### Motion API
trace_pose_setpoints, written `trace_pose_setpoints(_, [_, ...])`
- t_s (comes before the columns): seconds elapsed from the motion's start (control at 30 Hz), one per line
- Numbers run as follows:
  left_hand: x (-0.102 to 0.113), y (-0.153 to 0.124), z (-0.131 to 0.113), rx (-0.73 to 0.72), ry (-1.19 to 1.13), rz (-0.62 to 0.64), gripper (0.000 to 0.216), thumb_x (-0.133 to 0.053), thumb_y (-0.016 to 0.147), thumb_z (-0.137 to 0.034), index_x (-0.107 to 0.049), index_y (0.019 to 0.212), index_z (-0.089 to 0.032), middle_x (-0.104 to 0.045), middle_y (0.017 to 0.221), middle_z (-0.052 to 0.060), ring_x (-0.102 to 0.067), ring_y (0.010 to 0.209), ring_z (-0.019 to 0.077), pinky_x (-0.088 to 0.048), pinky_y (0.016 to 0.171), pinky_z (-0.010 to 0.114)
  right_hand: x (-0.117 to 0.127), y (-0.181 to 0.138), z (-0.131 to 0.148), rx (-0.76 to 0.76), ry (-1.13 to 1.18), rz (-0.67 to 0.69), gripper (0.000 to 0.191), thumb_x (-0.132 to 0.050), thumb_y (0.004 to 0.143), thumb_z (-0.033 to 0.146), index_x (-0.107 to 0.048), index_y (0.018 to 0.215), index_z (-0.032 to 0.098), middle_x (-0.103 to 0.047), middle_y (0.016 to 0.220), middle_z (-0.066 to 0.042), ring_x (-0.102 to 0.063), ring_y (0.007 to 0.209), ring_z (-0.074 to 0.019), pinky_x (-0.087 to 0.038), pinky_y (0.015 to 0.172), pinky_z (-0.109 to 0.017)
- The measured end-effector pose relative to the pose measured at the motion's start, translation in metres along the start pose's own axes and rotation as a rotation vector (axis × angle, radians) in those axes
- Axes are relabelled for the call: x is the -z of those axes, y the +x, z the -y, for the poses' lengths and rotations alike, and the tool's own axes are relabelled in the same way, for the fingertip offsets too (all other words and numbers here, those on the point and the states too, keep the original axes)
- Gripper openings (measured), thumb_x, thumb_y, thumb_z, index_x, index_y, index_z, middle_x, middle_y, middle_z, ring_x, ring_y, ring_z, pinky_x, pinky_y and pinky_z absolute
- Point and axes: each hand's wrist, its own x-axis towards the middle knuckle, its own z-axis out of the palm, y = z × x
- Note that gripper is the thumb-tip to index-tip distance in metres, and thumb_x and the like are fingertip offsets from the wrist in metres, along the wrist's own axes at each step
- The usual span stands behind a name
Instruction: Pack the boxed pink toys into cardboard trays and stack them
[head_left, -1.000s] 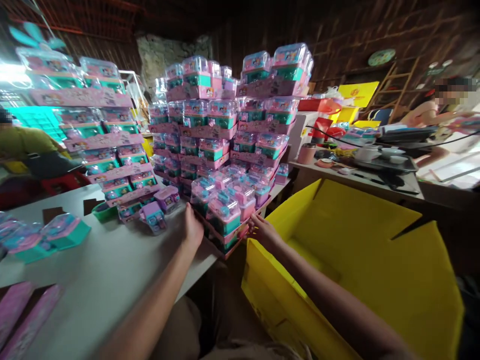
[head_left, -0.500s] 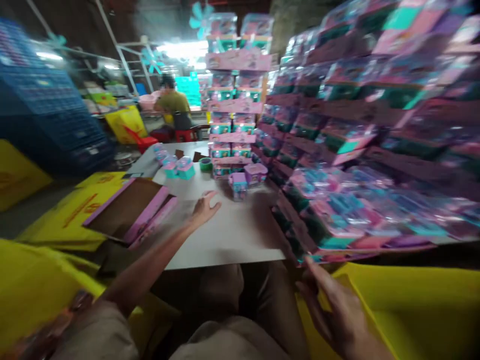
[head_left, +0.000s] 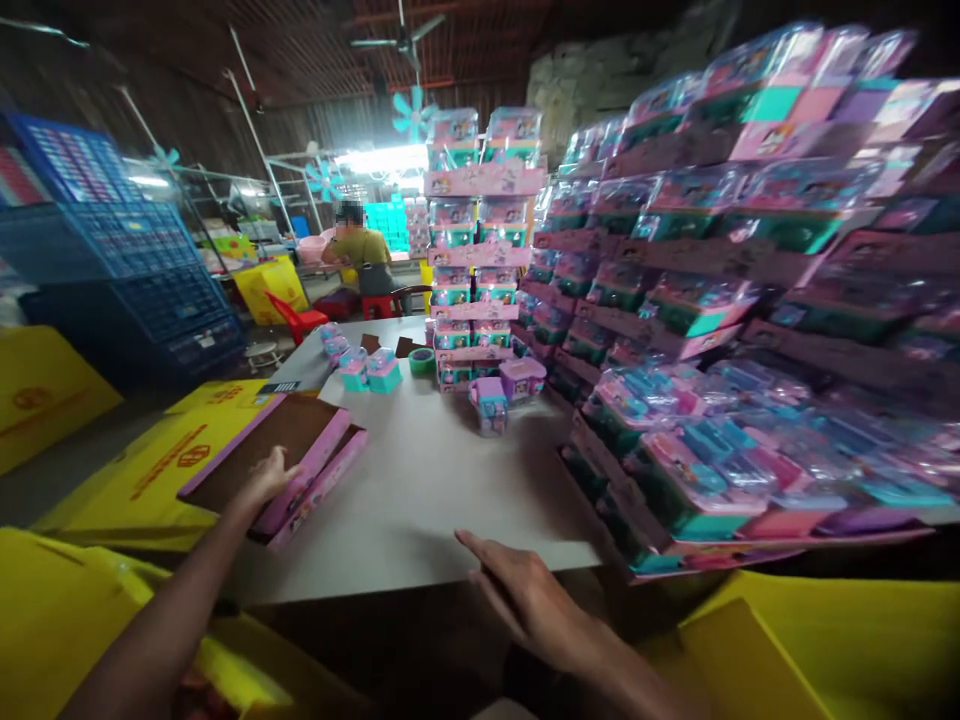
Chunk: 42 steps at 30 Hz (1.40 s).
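My left hand (head_left: 271,476), a little blurred, is over a shallow pink cardboard tray (head_left: 251,440) with a brown inside, close to its right wall. Its fingers look apart, and I cannot tell whether they touch the cardboard. A second pink-edged tray (head_left: 319,490) shows beneath the first, both at the table's left side. My right hand (head_left: 529,595) hangs over the front edge of the white table (head_left: 442,500), fingers stretched forward and nothing in them. Farther back stand a small pink-and-blue toy case (head_left: 490,405) and a purple tub (head_left: 523,378).
Tall stacks of pink trays with clear-lidded boxes (head_left: 484,250) line the back and right (head_left: 705,250). Small turquoise boxes (head_left: 384,372) and green tape (head_left: 421,362) sit at the back left. Yellow cartons (head_left: 161,455) flank me. A person (head_left: 367,250) sits beyond the table.
My left hand has moved left from the middle of the table to the pink tray. My right hand has come from the lower right to the table's front edge. The view has tilted up.
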Motion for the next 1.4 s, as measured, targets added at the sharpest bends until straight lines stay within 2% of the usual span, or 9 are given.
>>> trace_pose_setpoints(0.17, [0.018, -0.004, -0.002, -0.003, 0.048, -0.009, 0.017, -0.057, 0.085, -0.030, -0.054, 0.070, -0.025, -0.074, 0.077, 0.008, -0.071, 0.090, 0.0322, -0.047, 0.075, 0.033, -0.007, -0.003, -0.010, -0.010, 0.024, -0.009, 0.046, -0.040, 0.112, 0.027, -0.050, 0.156, 0.020, -0.078, 0.104, -0.013, -0.077, 0.090, -0.0224, -0.061, 0.080, -0.033])
trace_pose_setpoints(0.33, [0.058, -0.011, -0.051, -0.155, 0.113, -0.167, 0.019, -0.052, 0.093, -0.035, -0.065, 0.089, -0.022, -0.077, 0.089, 0.006, -0.070, 0.092, 0.0269, -0.044, 0.072, 0.028, -0.006, 0.004, -0.035, -0.190, 0.118, -0.189, 0.043, -0.044, 0.111, 0.033, -0.062, 0.146, 0.016, -0.076, 0.092, -0.009, -0.072, 0.077, -0.0174, -0.058, 0.077, -0.029])
trace_pose_setpoints(0.43, [0.045, -0.027, -0.089, -0.274, 0.128, -0.111, 0.022, -0.053, 0.094, -0.035, -0.069, 0.093, -0.019, -0.078, 0.095, 0.010, -0.072, 0.092, 0.0266, -0.046, 0.074, 0.029, -0.019, 0.031, -0.057, -0.333, 0.198, -0.253, 0.044, -0.047, 0.109, 0.033, -0.062, 0.145, 0.014, -0.074, 0.083, -0.005, -0.070, 0.074, -0.0163, -0.059, 0.078, -0.030])
trace_pose_setpoints(0.57, [-0.005, -0.048, -0.111, -0.279, 0.159, -0.046, 0.018, -0.056, 0.094, -0.030, -0.069, 0.091, -0.019, -0.079, 0.097, 0.014, -0.074, 0.095, 0.0285, -0.050, 0.078, 0.031, -0.061, 0.068, -0.068, -0.317, 0.159, -0.086, 0.051, -0.050, 0.103, 0.022, -0.056, 0.152, 0.010, -0.073, 0.129, -0.019, -0.071, 0.117, -0.0242, -0.057, 0.104, -0.041])
trace_pose_setpoints(0.67, [-0.026, -0.054, -0.107, -0.304, 0.140, -0.044, 0.015, -0.056, 0.094, -0.028, -0.068, 0.091, -0.019, -0.079, 0.099, 0.014, -0.074, 0.098, 0.0283, -0.051, 0.081, 0.031, -0.095, 0.095, -0.060, -0.167, 0.089, 0.195, 0.068, -0.049, 0.100, 0.016, -0.036, 0.166, 0.009, -0.043, 0.167, -0.024, -0.044, 0.155, -0.0306, -0.042, 0.125, -0.052])
trace_pose_setpoints(0.8, [-0.003, -0.035, -0.089, -0.277, 0.105, -0.148, 0.019, -0.050, 0.095, -0.030, -0.065, 0.096, -0.018, -0.078, 0.102, 0.017, -0.074, 0.099, 0.0297, -0.051, 0.084, 0.034, -0.128, 0.137, -0.050, -0.183, -0.039, 0.472, 0.085, -0.049, 0.094, 0.007, -0.017, 0.173, 0.016, -0.003, 0.181, -0.017, -0.009, 0.168, -0.0354, -0.025, 0.130, -0.066])
trace_pose_setpoints(1.03, [0.060, 0.007, -0.055, -0.223, -0.274, -0.268, 0.009, -0.057, 0.084, -0.031, -0.056, 0.080, -0.023, -0.071, 0.084, 0.007, -0.069, 0.086, 0.0249, -0.053, 0.081, 0.032, -0.160, 0.205, -0.048, -0.333, 0.100, 0.343, 0.076, -0.047, 0.092, 0.004, -0.038, 0.166, 0.018, -0.036, 0.173, -0.017, -0.028, 0.163, -0.0323, -0.024, 0.129, -0.066])
trace_pose_setpoints(1.23, [0.015, -0.062, -0.098, -0.440, -0.395, -0.148, 0.021, -0.056, 0.092, -0.038, -0.064, 0.090, -0.019, -0.072, 0.084, 0.006, -0.070, 0.080, 0.0228, -0.055, 0.075, 0.032, -0.131, 0.214, -0.056, -0.507, 0.399, 0.049, 0.066, -0.009, 0.113, 0.050, -0.042, 0.160, 0.018, -0.069, 0.139, -0.018, -0.073, 0.111, -0.0228, -0.061, 0.088, -0.037])
trace_pose_setpoints(1.4, [-0.031, -0.127, -0.121, -0.862, -0.449, 0.054, 0.040, -0.048, 0.103, -0.037, -0.069, 0.131, -0.019, -0.073, 0.113, 0.010, -0.070, 0.102, 0.0236, -0.056, 0.098, 0.038, -0.045, 0.125, -0.100, -0.760, 0.715, -0.276, 0.077, -0.055, 0.090, 0.080, -0.067, 0.137, 0.020, -0.078, 0.107, -0.008, -0.074, 0.090, -0.0218, -0.060, 0.078, -0.032])
